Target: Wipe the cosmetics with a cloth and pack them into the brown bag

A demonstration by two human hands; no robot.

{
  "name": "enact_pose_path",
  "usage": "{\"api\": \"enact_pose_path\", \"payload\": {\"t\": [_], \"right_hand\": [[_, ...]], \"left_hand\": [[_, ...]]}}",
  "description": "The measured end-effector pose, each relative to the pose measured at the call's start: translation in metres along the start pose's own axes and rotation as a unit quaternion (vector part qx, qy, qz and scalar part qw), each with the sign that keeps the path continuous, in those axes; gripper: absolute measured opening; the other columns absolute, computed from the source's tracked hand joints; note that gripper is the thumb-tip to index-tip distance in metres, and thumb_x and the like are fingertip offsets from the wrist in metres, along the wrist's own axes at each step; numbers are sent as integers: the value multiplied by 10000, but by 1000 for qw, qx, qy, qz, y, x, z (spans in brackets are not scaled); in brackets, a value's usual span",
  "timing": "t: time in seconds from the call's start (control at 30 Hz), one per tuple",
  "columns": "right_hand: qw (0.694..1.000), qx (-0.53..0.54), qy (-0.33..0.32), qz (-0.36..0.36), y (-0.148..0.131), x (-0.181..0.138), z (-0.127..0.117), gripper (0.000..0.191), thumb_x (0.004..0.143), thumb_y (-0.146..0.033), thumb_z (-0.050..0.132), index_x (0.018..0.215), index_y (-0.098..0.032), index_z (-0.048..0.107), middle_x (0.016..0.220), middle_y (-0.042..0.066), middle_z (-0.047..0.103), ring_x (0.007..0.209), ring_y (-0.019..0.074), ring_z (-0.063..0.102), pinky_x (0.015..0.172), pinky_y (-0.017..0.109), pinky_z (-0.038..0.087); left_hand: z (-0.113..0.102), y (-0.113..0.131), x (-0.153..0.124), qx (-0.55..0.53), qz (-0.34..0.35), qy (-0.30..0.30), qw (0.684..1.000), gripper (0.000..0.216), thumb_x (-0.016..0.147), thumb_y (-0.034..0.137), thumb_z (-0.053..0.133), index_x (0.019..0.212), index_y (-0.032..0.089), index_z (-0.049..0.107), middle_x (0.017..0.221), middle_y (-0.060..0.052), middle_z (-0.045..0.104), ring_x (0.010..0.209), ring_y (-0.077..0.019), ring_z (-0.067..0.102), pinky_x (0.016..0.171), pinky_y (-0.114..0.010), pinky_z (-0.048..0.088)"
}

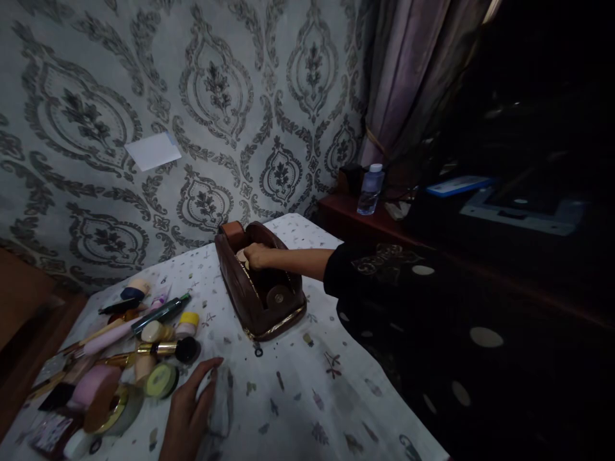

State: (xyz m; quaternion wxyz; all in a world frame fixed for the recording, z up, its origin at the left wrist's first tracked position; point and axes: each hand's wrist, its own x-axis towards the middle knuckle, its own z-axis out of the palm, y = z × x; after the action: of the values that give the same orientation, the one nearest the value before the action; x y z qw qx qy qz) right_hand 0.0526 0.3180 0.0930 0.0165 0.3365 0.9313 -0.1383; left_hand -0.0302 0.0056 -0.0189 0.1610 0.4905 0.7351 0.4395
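My right hand (258,256) reaches into an unzipped brown cosmetic bag (240,298) with gold zips. Its fingers close on a round, pale beige item (241,258), partly hidden by the bag's wall. Inside the bag's near end a round brown flap with a metal snap (277,298) shows. Low in the view, my left hand (189,410) rests at the table with its fingers curled around a clear, whitish item (221,403), whose kind is too dim to make out. To its left lie a green-lidded jar (161,380) and a black-capped gold tube (163,347).
Many cosmetics crowd the table's left side, among them a pink brush (113,334), a dark green tube (161,315) and a yellow-capped jar (188,323). A water bottle (369,191) stands on a red-brown surface (336,214) at the back right. Patterned wallpaper backs the table.
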Motion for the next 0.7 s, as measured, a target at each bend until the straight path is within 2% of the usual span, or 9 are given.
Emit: {"api": "enact_pose_path", "payload": {"t": [0.1, 0.23, 0.57, 0.7], "right_hand": [[999, -4, -32, 13, -1, 0, -1, 348, 940, -346, 625, 1235, -163, 594, 1230, 96, 615, 1060, 227, 634, 875, 409, 557], [999, -4, -41, 12, -2, -4, -3, 354, 946, -347, 616, 1247, -163, 586, 1241, 98, 610, 1065, 226, 632, 884, 425, 554], [1000, -17, -24, 2, -8, -18, -8, 340, 952, -350, 608, 1230, -155, 596, 1221, 94, 626, 1044, 216, 643, 879, 426, 559], [1000, -25, 2, -3, -11, -25, -29, 285, 856, -280, 722, 1093, -122, 697, 1105, 144, 709, 1055, 263, 679, 872, 338, 545]], "left_hand": [[0, 2, 1, -3, -10, -3, 1000, 391, 896, 477, 505, 1086, 206, 712, 1125, -73, 756, 1091, -282, 689, 929, -360, 533], [-1, 4, 2, -7, -17, -1, 1000, 402, 888, 491, 510, 1064, 198, 722, 1090, -74, 761, 1094, -291, 684, 955, -375, 519], [-2, 8, 4, -12, -4, 13, 1000, 411, 880, 504, 519, 1030, 189, 736, 1059, -83, 761, 1070, -302, 687, 974, -418, 514], [-5, 5, 6, -8, -15, -6, 1000, 398, 875, 492, 529, 1045, 193, 731, 1082, -85, 755, 1102, -310, 671, 1006, -442, 487]]}}
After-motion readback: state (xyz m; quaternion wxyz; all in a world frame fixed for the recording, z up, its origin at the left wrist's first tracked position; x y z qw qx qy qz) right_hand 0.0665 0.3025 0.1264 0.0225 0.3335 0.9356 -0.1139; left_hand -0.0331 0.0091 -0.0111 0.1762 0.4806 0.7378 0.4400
